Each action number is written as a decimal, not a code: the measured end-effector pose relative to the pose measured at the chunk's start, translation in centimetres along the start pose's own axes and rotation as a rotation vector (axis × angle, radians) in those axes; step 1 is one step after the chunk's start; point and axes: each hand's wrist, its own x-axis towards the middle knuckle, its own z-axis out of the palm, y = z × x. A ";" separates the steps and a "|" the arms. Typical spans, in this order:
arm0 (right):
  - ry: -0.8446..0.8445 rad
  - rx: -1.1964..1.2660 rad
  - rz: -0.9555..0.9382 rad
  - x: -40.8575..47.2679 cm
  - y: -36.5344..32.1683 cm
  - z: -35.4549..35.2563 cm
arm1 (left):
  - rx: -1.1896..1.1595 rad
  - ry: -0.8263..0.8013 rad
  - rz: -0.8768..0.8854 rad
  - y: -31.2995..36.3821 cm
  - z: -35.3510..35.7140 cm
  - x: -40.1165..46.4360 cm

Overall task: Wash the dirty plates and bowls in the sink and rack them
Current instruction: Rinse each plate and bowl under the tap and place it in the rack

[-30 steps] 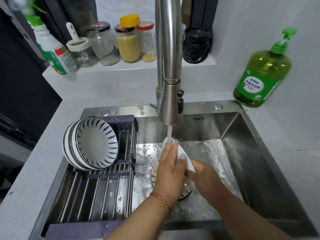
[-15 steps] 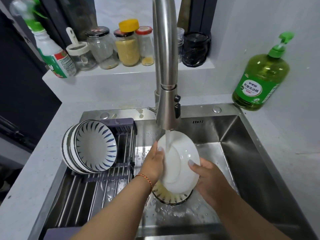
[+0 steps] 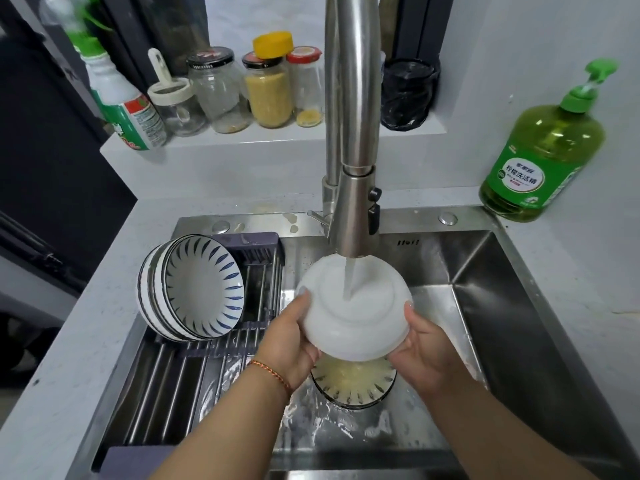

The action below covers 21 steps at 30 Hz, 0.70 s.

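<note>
Gripping the rim on both sides, we hold one white bowl [image 3: 356, 313] upside down under the faucet [image 3: 353, 216]. Our left hand [image 3: 291, 344] curls its fingers [image 3: 304, 294] over the left edge; our right hand [image 3: 424, 351] does the same on the right, its fingertips [image 3: 410, 308] hooked on the rim. The water stream [image 3: 349, 278] lands on the bowl's upturned base, just inside the foot ring, so this looks to us like a rinse of the underside.

Directly below the held bowl, on the floor of the sink [image 3: 485, 306], sits one blue-striped bowl [image 3: 353, 382] with yellowish residue in it; it appears unwashed. Left of our hands, the drying rack [image 3: 194, 393] spans the sink's left part, and on it the racked bowls [image 3: 194, 289], also blue-striped, stand on edge and nested; we count about three, though the back ones overlap too closely to be sure.

So we judge the task past halfway: the racked bowls are done, one is in rinse, and at least one dirty bowl remains. We see no plates.

On the ledge behind stand four jars [image 3: 270, 88] and one spray bottle [image 3: 121, 102]; one green soap bottle [image 3: 543, 157] stands at the right.
</note>
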 end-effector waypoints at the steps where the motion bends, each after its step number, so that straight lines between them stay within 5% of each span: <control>1: -0.006 0.023 0.008 0.2 0.1 -0.1 | -0.047 -0.020 -0.001 0.3 0.2 -0.3; 8: -0.043 0.055 0.045 0.4 0.8 0.4 | -0.114 -0.105 -0.066 1.1 0.9 -1.5; 21: 0.137 -0.218 -0.010 -0.2 3.0 1.1 | -0.102 0.164 0.103 -0.7 0.7 -2.7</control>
